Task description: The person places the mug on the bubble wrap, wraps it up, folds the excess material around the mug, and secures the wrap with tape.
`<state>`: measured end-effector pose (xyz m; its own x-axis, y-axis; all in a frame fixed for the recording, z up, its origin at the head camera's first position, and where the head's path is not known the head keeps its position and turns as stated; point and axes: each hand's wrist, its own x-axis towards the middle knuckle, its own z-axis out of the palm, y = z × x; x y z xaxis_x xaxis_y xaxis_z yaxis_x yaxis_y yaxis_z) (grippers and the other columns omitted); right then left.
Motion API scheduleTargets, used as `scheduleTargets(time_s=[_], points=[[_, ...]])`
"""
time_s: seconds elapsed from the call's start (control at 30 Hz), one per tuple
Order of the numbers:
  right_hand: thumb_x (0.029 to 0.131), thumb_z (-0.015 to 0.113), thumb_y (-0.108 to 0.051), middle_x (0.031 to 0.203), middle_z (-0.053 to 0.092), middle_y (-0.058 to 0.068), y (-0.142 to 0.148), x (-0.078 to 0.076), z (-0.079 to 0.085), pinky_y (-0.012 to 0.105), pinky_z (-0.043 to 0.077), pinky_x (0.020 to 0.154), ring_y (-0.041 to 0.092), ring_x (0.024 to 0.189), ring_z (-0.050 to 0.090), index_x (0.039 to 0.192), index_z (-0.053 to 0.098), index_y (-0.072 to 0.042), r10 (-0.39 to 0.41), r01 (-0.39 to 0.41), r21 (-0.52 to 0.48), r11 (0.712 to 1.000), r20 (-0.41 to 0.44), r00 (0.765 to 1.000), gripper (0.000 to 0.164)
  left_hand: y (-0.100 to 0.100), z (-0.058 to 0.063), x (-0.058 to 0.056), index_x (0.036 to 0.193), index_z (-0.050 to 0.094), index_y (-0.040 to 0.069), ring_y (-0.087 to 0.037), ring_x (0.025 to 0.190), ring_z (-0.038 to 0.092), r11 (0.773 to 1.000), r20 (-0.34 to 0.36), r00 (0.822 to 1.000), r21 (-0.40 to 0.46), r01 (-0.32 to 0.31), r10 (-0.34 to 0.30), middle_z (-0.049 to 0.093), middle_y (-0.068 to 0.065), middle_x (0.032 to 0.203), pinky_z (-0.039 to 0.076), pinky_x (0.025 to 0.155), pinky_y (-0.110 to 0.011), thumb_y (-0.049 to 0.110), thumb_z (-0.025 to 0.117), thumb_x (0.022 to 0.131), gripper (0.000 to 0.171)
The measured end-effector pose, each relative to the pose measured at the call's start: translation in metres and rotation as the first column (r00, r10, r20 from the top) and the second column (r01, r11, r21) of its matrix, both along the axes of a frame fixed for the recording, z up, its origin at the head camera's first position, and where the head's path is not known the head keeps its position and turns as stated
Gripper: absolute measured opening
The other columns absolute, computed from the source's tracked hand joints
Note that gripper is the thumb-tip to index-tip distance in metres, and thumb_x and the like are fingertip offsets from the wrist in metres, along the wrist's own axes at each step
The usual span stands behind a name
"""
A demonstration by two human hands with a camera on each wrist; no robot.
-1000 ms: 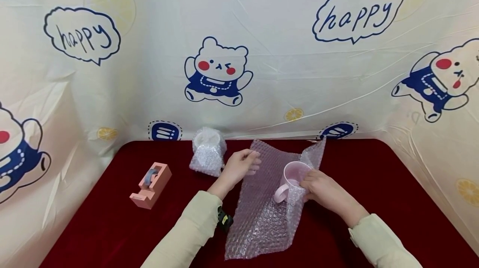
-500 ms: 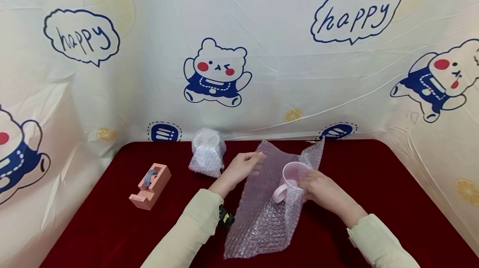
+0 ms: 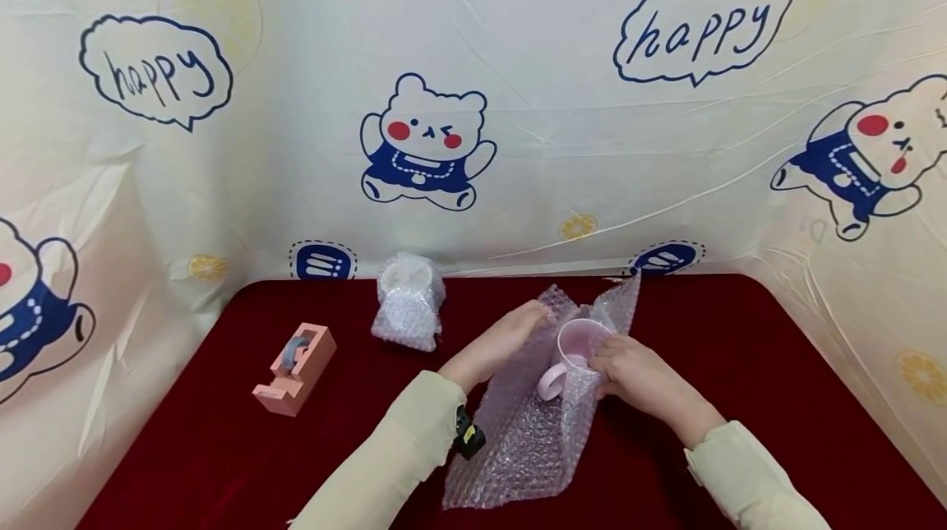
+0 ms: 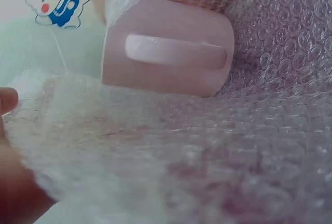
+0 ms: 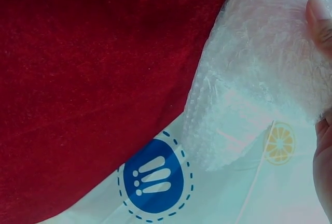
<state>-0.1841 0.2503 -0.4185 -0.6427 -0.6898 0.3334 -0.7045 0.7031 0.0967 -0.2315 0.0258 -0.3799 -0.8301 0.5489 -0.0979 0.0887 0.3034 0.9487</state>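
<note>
A pale pink mug (image 3: 581, 343) stands on a sheet of bubble wrap (image 3: 518, 456), its handle towards the near left. My right hand (image 3: 642, 375) grips the mug at its right side by the rim, with the wrap folded up between. In the right wrist view the thumb (image 5: 320, 24) presses the outside of the bubble wrap (image 5: 259, 68). My left hand (image 3: 505, 343) holds the raised left edge of the sheet, left of the mug. In the left wrist view the mug (image 4: 166, 53) shows its handle, and the lifted wrap covers its lower side.
A wrapped bundle of bubble wrap (image 3: 408, 304) stands at the back of the red-covered table (image 3: 200, 431). Further left is a pink tape dispenser (image 3: 297, 370) with a blue-grey roll. A printed cloth curtain (image 3: 547, 103) hangs behind and at both sides.
My left hand has moved right, lifting the sheet's left edge and bringing it towards the mug. The right hand and mug have stayed nearly still.
</note>
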Motion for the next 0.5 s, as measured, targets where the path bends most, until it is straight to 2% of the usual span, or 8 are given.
scheduleTargets(time_s=[0.07, 0.23, 0.37, 0.5], points=[[0.061, 0.084, -0.023, 0.072, 0.062, -0.006, 0.0, 0.0, 0.0, 0.032, 0.049, 0.079, 0.012, 0.073, 0.057, 0.07, 0.058, -0.017, 0.003, -0.003, -0.005, 1.0, 0.003, 1.0, 0.028, 0.005, 0.0, 0.0, 0.119, 0.053, 0.004, -0.022, 0.118, 0.049, 1.0, -0.053, 0.999, -0.008, -0.003, 0.003, 0.055, -0.013, 0.122, 0.04, 0.104, -0.042, 0.029, 0.03, 0.104, 0.038], [0.062, 0.084, -0.022, 0.075, 0.064, -0.005, 0.0, 0.0, 0.0, 0.034, 0.049, 0.081, 0.013, 0.076, 0.059, 0.072, 0.06, -0.018, -0.003, 0.003, -0.013, 1.0, 0.011, 1.0, 0.027, 0.011, 0.001, 0.003, 0.112, 0.054, 0.005, -0.014, 0.099, 0.047, 1.0, -0.073, 0.997, -0.024, -0.012, 0.01, 0.055, -0.008, 0.108, 0.041, 0.09, -0.031, 0.028, 0.031, 0.103, 0.034], [0.065, 0.085, -0.022, 0.08, 0.067, -0.003, 0.0, 0.001, 0.0, 0.036, 0.051, 0.087, 0.015, 0.082, 0.061, 0.075, 0.061, -0.017, -0.026, 0.026, 0.003, 1.0, 0.017, 1.0, 0.027, 0.014, 0.001, 0.007, 0.114, 0.054, 0.007, -0.014, 0.1, 0.049, 1.0, -0.042, 0.999, -0.026, -0.009, 0.008, 0.057, -0.01, 0.113, 0.043, 0.092, -0.031, 0.033, 0.035, 0.103, 0.034], [0.068, 0.085, -0.021, 0.083, 0.067, -0.001, 0.0, 0.003, -0.001, 0.04, 0.05, 0.092, 0.017, 0.086, 0.063, 0.078, 0.061, -0.015, -0.046, 0.045, 0.017, 0.999, 0.029, 0.999, 0.026, 0.016, 0.001, 0.011, 0.113, 0.054, 0.011, -0.017, 0.11, 0.053, 0.999, 0.009, 1.0, -0.032, 0.006, -0.006, 0.058, -0.011, 0.122, 0.044, 0.094, -0.036, 0.039, 0.042, 0.101, 0.032]])
